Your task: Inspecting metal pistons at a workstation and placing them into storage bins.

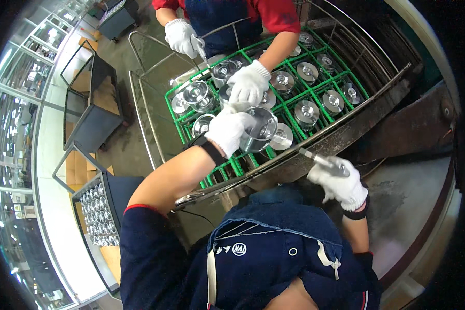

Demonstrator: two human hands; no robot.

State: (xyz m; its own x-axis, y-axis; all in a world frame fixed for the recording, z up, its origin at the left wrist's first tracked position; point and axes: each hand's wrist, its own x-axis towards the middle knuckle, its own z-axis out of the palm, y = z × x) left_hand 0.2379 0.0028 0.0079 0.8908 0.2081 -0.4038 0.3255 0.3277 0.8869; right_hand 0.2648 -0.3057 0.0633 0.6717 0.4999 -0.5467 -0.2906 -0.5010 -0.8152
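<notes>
- Glass cup (pixel 263 124), clear and cylindrical, is in the left hand, raised above the near edge of the green rack and tilted so that its round opening shows.
- Left hand (pixel 227 132), white-gloved, has its fingers bent and pressed against the side of the cup, gripping it (exactly where the thumb sits, I cannot tell).
- Right hand (pixel 341 183), in a matching glove, is well apart from the cup, on the near side of the rack; its fingers are curled around the handle of a slim grey tool (pixel 321 160), whose end points up and left toward the rack.
- Green rack (pixel 236 166) spreads under the cup, its bars dividing it into compartments; other glasses (pixel 307 112) stand in many of them.
- Co-worker's gloved hand (pixel 249 85) is just beyond the left hand, over a glass, fingers bent; the other gloved hand (pixel 181 37) holds a metal tool (pixel 199 46), fingers folded around it (the co-worker wears red sleeves).
- Black wristbands (pixel 212 150) circle both of the person's wrists.
- Glassware cart (pixel 99 214) stands to the left, full of rows of clear glasses, with a dark cart (pixel 102 126) farther off, beside the windows (pixel 10 150).
</notes>
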